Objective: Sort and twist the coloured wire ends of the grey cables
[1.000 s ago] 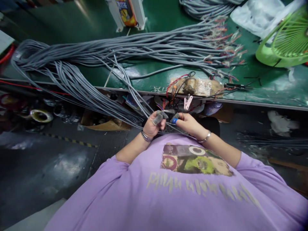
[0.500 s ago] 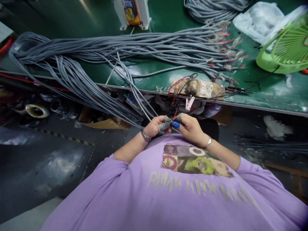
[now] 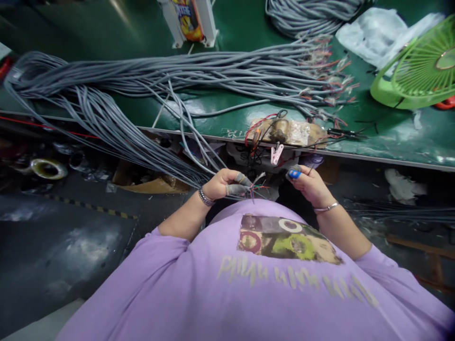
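Observation:
My left hand [image 3: 225, 184], with grey wraps on its thumb and finger, pinches a grey cable close to its end, in front of the shirt. Thin coloured wires [image 3: 259, 187], red, green and blue among them, fan out past the fingertips. Off to the right and apart from the cable is my right hand [image 3: 310, 183], its fingers pressed together, with a blue wrap on one digit. Whatever it may hold is too small to make out. More grey cables [image 3: 142, 147] drape from the bench down to my left hand.
A long bundle of grey cables [image 3: 199, 61] with stripped ends lies on the green bench [image 3: 391, 137]. Along its edge sit a taped block [image 3: 296, 131] and a pink clip [image 3: 276, 154]. A green fan [image 3: 408, 90] and plastic bag [image 3: 371, 35] stand at right.
My right hand has let go of the wire ends and moved away to the right. The wires now spread freely from my left hand, which keeps its pinch. The view has shifted slightly.

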`<state>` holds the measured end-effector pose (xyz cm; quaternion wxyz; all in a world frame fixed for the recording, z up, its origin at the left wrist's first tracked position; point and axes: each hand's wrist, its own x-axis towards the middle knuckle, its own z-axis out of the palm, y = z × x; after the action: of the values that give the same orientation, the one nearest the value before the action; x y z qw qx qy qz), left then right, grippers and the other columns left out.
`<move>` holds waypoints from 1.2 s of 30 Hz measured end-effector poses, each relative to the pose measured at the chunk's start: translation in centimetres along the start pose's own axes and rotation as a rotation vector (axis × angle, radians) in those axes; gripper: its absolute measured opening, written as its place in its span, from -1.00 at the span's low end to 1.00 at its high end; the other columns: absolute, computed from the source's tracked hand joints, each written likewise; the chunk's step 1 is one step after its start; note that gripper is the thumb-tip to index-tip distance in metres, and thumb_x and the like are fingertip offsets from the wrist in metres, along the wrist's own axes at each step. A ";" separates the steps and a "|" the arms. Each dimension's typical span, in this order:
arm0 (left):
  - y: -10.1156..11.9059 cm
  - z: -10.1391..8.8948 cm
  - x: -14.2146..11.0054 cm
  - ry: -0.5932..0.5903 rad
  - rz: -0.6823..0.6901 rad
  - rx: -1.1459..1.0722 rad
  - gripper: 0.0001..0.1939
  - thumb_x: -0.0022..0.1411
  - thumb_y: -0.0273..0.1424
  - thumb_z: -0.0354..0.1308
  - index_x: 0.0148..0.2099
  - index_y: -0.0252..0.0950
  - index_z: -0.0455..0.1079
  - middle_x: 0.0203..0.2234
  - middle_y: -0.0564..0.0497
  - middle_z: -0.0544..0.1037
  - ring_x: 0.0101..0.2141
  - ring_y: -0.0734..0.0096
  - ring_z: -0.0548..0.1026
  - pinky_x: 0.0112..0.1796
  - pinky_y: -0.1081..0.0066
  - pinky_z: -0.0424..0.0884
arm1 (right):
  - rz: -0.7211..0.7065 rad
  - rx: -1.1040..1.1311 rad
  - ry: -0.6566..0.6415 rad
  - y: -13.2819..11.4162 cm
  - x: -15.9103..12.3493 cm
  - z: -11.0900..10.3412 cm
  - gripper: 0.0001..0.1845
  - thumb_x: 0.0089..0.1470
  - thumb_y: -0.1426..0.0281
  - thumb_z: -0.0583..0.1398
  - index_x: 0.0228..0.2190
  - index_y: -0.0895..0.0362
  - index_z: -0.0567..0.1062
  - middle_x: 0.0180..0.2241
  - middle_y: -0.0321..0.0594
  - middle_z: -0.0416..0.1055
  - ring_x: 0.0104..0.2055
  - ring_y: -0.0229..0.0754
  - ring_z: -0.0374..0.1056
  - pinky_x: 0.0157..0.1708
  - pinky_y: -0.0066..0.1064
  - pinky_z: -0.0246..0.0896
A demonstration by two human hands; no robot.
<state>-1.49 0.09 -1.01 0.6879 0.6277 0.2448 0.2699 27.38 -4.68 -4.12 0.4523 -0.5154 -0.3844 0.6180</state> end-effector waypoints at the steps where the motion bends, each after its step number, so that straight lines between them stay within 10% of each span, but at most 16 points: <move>1: 0.0 0.1 0.2 0.051 0.049 0.070 -0.65 0.05 -0.18 0.41 -0.29 -0.40 0.59 -0.50 -0.08 0.61 -0.53 0.48 0.51 -0.46 0.52 0.44 | 0.048 0.019 -0.014 -0.1 -0.2 0.3 -0.50 -0.17 0.03 0.42 -0.54 0.15 0.38 -0.64 -0.38 0.23 -0.67 -0.47 -0.15 -0.68 -0.53 -0.36; 8: -0.2 1.6 1.7 0.052 0.268 0.469 -0.76 0.15 -0.24 0.33 -0.25 -0.32 0.60 -0.45 -0.08 0.63 -0.44 0.43 0.55 -0.38 0.50 0.43 | 0.225 0.079 -0.329 -1.9 -1.5 4.4 -0.32 -0.16 -0.24 0.29 -0.55 0.17 0.38 -0.74 -0.50 0.00 -0.68 -0.48 -0.25 -0.70 -0.53 -0.41; 13: -0.6 2.0 1.7 -0.010 0.220 0.475 -0.72 0.07 -0.18 0.38 -0.34 -0.31 0.58 -0.51 -0.05 0.61 -0.51 0.46 0.51 -0.42 0.51 0.40 | 0.288 0.115 -0.284 -2.1 -1.3 6.5 -0.43 -0.31 0.05 0.48 -0.55 0.14 0.32 -0.69 -0.49 0.15 -0.69 -0.49 -0.12 -0.71 -0.57 -0.32; 20: -0.2 1.8 0.1 0.013 0.188 0.367 -0.72 0.10 -0.20 0.37 -0.31 -0.35 0.60 -0.49 -0.09 0.63 -0.48 0.42 0.56 -0.39 0.50 0.45 | 0.268 0.160 -0.006 -1.2 0.3 4.6 -0.41 -0.16 -0.06 0.38 -0.53 0.10 0.24 -0.68 -0.50 0.09 -0.71 -0.51 -0.28 -0.74 -0.57 -0.42; 24: -0.2 1.9 -0.4 0.127 0.213 0.450 -0.76 0.13 -0.25 0.34 -0.24 -0.33 0.61 -0.42 -0.10 0.66 -0.43 0.41 0.59 -0.36 0.51 0.47 | 0.408 0.093 -0.229 -0.5 -1.0 3.5 -0.37 0.00 -0.21 0.19 -0.46 0.15 0.34 -0.61 -0.39 0.21 -0.68 -0.47 -0.21 -0.75 -0.55 -0.34; 36: -1.3 2.5 -0.1 0.183 0.217 0.519 -0.78 0.10 -0.26 0.37 -0.26 -0.30 0.62 -0.49 -0.05 0.63 -0.49 0.45 0.53 -0.41 0.51 0.41 | 0.394 0.317 -0.450 -2.4 -3.6 4.5 -0.66 0.05 0.21 0.33 -0.33 0.14 0.34 -0.54 -0.37 0.42 -0.78 -0.54 -0.17 -0.81 -0.60 -0.35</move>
<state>0.25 -1.87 -2.08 0.4468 0.7780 0.2983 0.3257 23.55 -7.45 -0.05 0.3026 -0.3537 -0.2666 0.8440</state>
